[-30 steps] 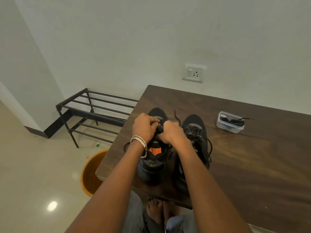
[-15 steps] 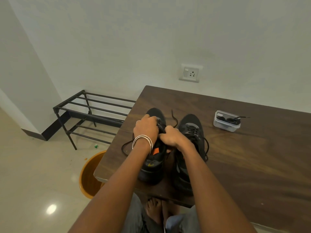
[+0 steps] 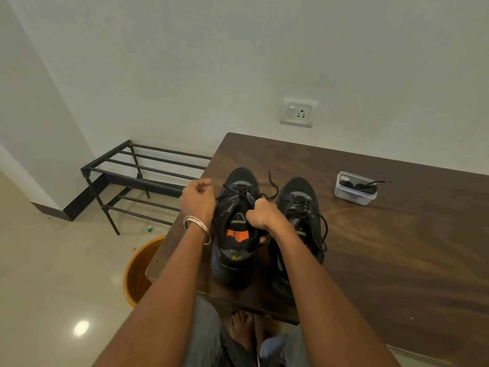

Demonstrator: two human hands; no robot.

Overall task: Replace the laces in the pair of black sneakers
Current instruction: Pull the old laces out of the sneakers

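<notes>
Since the earlier frame, left hand [image 3: 198, 200] has pulled outward, fist pinching the lace [image 3: 239, 192]; right hand [image 3: 260, 216] grips the left sneaker [image 3: 235, 229] on the worktop [image 3: 397, 260]. Both sneakers remain laced.

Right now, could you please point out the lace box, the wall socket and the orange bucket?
Lace box [image 3: 355, 193]: head view, front wall.
Wall socket [image 3: 297, 112]: head view, plate's middle.
Orange bucket [image 3: 137, 271]: head view, inner wall.

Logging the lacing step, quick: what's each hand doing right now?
Left hand: fingers curled beside the left sneaker, apparently pulling its lace; the pinch itself is hidden.
Right hand: grips the sneaker's tongue area.
</notes>
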